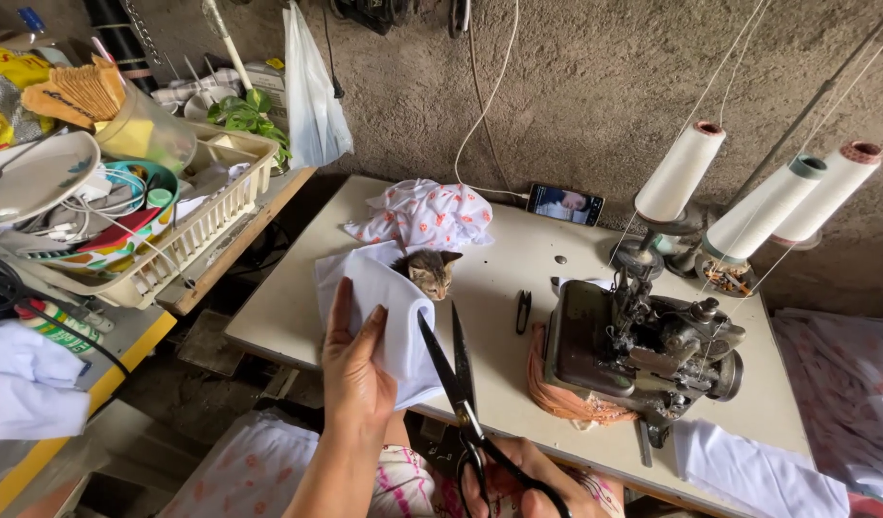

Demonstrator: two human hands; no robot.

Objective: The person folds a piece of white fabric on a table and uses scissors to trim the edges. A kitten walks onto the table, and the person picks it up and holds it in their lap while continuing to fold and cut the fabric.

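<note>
Two hands over the pale desk (518, 259). Left hand (357, 369) flat, open-fingered, pressing folded white cloth (389, 307) beside small tabby kitten (430, 272). Right hand (518, 489) closed in grip around black-handled steel scissors (458, 379), blades parted.

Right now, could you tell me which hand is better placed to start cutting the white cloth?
The right hand: it already grips the open scissors, blades beside the white cloth. The left hand lies flat on the cloth, steadying it.
</note>
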